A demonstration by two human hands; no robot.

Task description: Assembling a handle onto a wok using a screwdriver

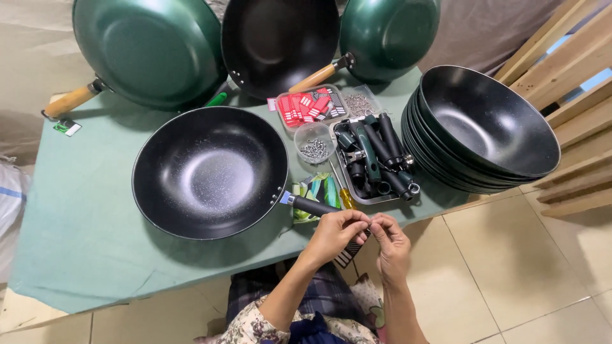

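Observation:
A black speckled wok [210,172] lies on the green-covered table [83,236], its black handle [312,206] pointing toward me. My left hand [338,232] closes around the handle's free end. My right hand [390,245] meets it there, fingertips pinched against the left hand's fingers. A small black-and-white striped tag [347,255] hangs just below where the fingers meet. What sits between the fingertips is hidden.
A metal tray of black handles [376,159], a box of red tags [311,105], a tub of screws [314,150] and a yellow screwdriver [345,196] lie behind the hands. Stacked black woks [484,127] stand right, three woks [150,48] lean at the back, and wooden slats [567,76] are far right.

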